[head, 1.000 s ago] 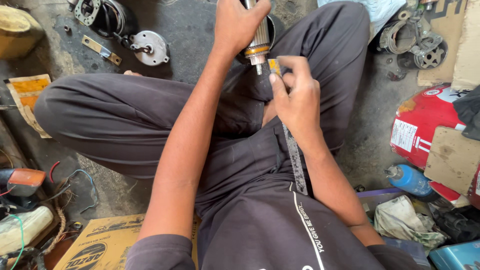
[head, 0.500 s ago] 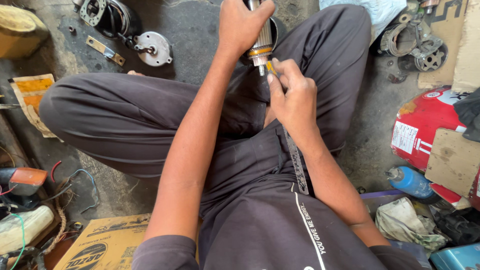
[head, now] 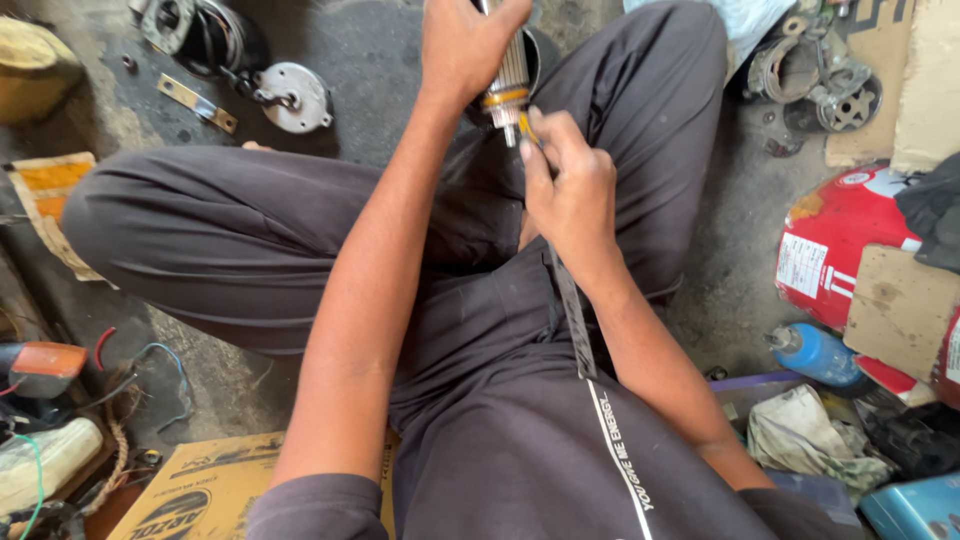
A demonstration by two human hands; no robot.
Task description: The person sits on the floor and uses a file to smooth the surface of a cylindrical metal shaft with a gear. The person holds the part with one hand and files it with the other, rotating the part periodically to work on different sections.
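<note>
Left hand [head: 470, 50] fingers clench a frame-cropped motor rotor [head: 508, 80]; right hand [head: 570, 190] fingers pinch something hidden

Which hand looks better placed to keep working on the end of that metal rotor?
Probably the right hand: its fingertips pinch a small yellow piece at the rotor's lower end. The left hand is wrapped around the rotor's body, holding it up.

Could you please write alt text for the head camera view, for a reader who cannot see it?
A person sitting cross-legged on a workshop floor grips a ribbed metal motor armature in the left hand while the right hand works at its lower end. A round metal motor cover and a red cylinder lie nearby.
</note>
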